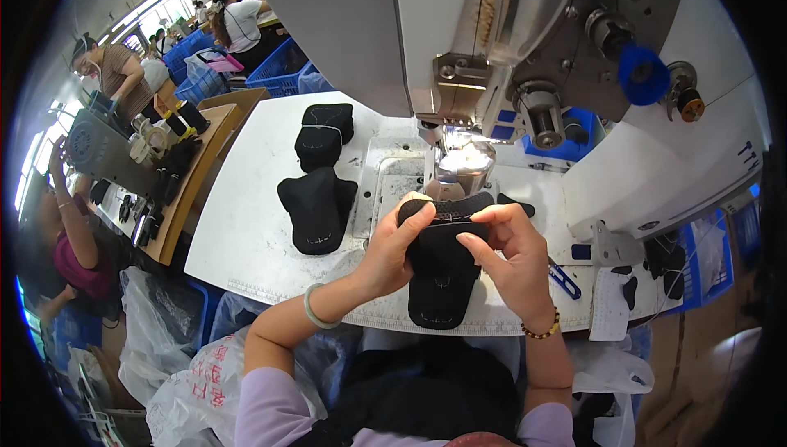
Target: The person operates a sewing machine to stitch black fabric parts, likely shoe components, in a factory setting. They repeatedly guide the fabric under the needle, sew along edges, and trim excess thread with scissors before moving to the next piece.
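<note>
A black padded fabric piece (443, 283), shaped like part of a shoe upper, is held in front of the sewing machine's needle area (463, 160). A mesh strip (451, 209) with light stitching runs along its far end. My left hand (392, 246) grips the left side of that end, thumb on top. On the right, my right hand (515, 258) pinches the strip's edge between thumb and bent fingers. The piece's near end hangs toward me at the table's front edge. Whether the strip touches the machine's metal arm behind it, I cannot tell.
Left on the white table (238, 226) lie a tied bundle of black pieces (324, 136) and a stack of similar ones (318, 209). Blue-handled thread snips (564, 281) lie right of my right hand. Plastic bags (197, 390) and a blue crate (709, 263) flank the table. Co-workers sit beyond.
</note>
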{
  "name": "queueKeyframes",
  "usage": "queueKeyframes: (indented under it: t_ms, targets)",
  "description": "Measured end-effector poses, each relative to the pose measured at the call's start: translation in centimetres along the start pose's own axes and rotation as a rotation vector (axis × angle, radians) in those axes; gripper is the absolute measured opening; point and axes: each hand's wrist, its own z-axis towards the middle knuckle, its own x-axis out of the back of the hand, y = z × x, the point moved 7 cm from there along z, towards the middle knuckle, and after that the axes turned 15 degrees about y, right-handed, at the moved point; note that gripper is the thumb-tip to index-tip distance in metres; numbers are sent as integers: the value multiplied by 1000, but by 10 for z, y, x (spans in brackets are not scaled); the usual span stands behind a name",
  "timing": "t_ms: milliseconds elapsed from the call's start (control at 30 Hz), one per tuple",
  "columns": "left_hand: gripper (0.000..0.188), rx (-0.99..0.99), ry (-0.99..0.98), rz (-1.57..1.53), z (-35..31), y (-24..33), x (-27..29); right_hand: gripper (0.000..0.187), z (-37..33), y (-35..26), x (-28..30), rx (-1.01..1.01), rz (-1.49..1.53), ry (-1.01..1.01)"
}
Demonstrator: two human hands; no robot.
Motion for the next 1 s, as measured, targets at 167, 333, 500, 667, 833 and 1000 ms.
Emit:
queueKeyframes:
  t_ms: [167, 333, 500, 667, 833, 1000]
  targets:
    - [32, -156, -104, 202, -8, 9, -9, 25, 3, -7, -2, 124, -53, 133]
    - [24, -193, -48, 356, -1, 7, -3, 28, 8, 7, -4, 113, 11, 169]
    - [24, -232, -42, 399, 0, 11, -1, 28, 11, 6, -9, 28, 46, 120]
    - [25, -274, -39, 474, 2, 14, 1, 31, 16, 10, -10, 9, 42, 116]
    - [24, -315, -1, 452, 4, 15, 1, 31, 16, 8, -7, 35, 84, 181]
    - [21, -218, 95, 200, -3, 20, -6, 43, -11, -11, 18, 901, -600, 261]
